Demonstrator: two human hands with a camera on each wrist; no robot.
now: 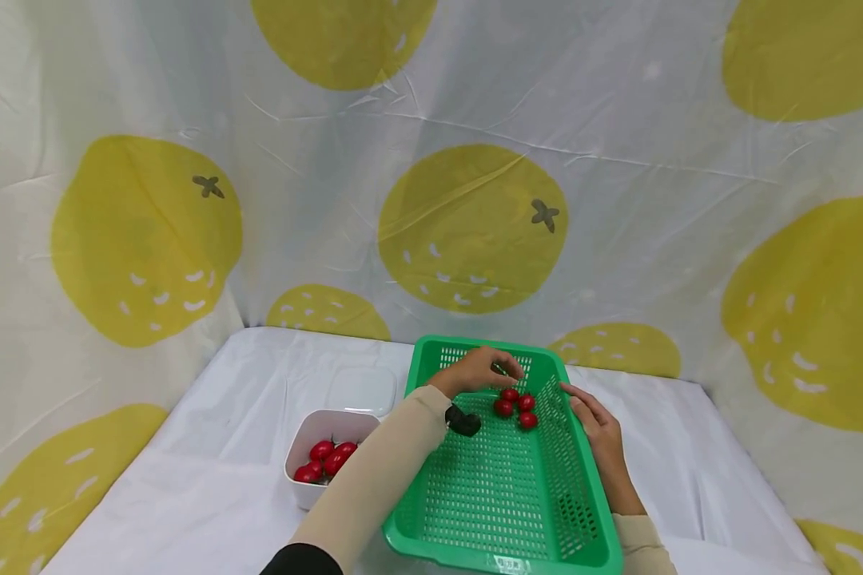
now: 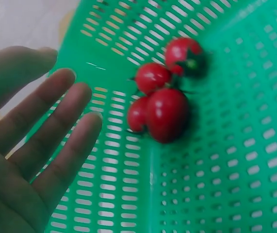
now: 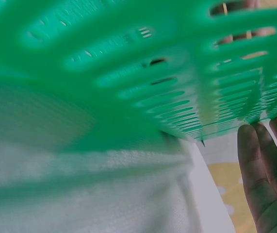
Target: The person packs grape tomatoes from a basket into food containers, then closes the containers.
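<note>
Inside the green plastic basket (image 1: 489, 487), several cherry tomatoes (image 1: 527, 420) lie grouped toward the far right corner. My left hand (image 1: 478, 370) hovers over the basket's far part, just left of them. In the left wrist view its fingers (image 2: 56, 121) are spread with nothing in them, apart from the tomatoes (image 2: 167, 115). At the basket's right side is my right hand (image 1: 602, 439). The right wrist view has its straight fingers (image 3: 254, 165) touching the outside of the basket wall (image 3: 187, 92). Its thumb is not clearly seen there.
Left of the basket stands a white tub (image 1: 305, 497) holding several more cherry tomatoes (image 1: 324, 450), partly behind my left sleeve. A clear lid (image 1: 362, 390) lies behind it on the white cloth (image 1: 208, 471). A lemon-patterned curtain (image 1: 316, 208) hangs close behind the table.
</note>
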